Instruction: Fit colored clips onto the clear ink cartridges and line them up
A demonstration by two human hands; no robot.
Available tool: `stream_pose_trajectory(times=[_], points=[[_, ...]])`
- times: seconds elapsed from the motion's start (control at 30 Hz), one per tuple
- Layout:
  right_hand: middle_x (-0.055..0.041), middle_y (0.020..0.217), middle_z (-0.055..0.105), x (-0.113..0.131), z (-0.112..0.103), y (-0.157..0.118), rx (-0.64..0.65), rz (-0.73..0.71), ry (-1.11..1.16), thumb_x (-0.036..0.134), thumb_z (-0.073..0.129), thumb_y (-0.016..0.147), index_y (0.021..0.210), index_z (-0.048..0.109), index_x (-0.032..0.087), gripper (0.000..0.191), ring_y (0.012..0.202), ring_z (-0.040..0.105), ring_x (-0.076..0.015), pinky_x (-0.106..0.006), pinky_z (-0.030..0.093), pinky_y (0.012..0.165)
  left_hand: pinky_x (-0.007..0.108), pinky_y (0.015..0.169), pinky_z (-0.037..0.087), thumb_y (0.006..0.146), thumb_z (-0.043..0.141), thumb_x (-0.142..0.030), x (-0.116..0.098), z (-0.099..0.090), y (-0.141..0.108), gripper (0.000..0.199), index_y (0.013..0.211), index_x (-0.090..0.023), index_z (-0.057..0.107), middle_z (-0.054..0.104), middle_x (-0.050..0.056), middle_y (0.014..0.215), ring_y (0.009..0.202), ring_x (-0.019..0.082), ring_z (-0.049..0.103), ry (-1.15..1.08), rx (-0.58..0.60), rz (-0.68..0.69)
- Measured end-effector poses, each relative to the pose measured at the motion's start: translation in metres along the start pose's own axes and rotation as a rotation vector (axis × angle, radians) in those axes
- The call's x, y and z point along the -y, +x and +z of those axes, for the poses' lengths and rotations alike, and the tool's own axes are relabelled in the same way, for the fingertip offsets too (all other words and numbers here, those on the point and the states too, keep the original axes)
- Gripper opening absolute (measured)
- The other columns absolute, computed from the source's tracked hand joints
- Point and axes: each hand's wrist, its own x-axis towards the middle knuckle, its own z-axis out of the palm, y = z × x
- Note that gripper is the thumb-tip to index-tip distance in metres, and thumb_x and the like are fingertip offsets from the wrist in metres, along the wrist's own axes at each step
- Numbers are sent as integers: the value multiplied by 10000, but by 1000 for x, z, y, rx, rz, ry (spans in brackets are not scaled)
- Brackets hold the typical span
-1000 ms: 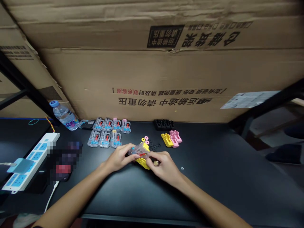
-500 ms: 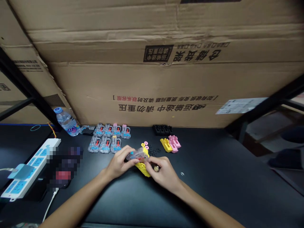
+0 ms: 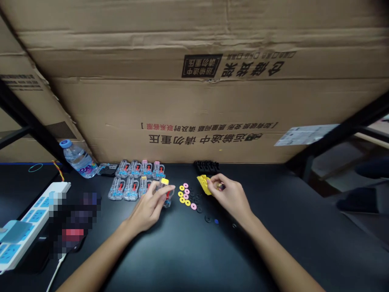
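The left hand (image 3: 148,207) curls narrowly around a clear plastic housing (image 3: 164,194), its fingers resting along the housing's upper side. The housing stands tilted on the black desk (image 3: 249,247), just right of the rows of assemblies. It has a yellow cap at its top, and a red part shows through the transparent wall. The right hand (image 3: 228,195) is pinched closed on a small round part (image 3: 221,186), too small to identify, with a yellow plastic piece (image 3: 204,184) touching its fingertips.

Between the hands lie yellow and pink washers (image 3: 185,195), with small black rings (image 3: 198,202) scattered just right of them. Eight similar clear assemblies (image 3: 131,180) sit in two rows left of the left hand, and a black comb-like part (image 3: 206,166) sits against a cardboard box (image 3: 188,117).
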Motion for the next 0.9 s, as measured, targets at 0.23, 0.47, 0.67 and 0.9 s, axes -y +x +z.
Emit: stream_pose_trajectory(times=[0.23,0.47,0.67,0.9], points=[[-30,670,708,-7,5,1,155,181,-258,443,625,894,719,643,253,259,614,658,-225,-280,357,558,448,996,531,915,785,-382,-5,8,-4,399,1171,-255,506,637,33,1077,1008,239,647,40,9,-53],[-22,751,753,-18,6,5,139,232,-244,493,616,916,884,684,275,231,692,691,-244,-281,379,586,447,971,485,822,748,-279,-7,8,0,390,1136,-241,519,632,42,1072,984,250,626,181,94,-67],[-26,737,753,-23,7,4,80,186,-175,468,565,950,875,734,273,268,686,703,-246,-309,425,634,587,1244,278,834,714,-279,-3,12,0,420,1234,-264,589,622,124,1377,1417,350,505,388,123,-38],[-28,710,704,-9,-7,1,133,-18,-56,454,545,996,875,731,254,299,619,625,-203,-316,436,673,661,1275,237,926,698,-410,2,20,-1,335,1199,-223,652,407,184,1685,1601,406,299,528,130,-72]])
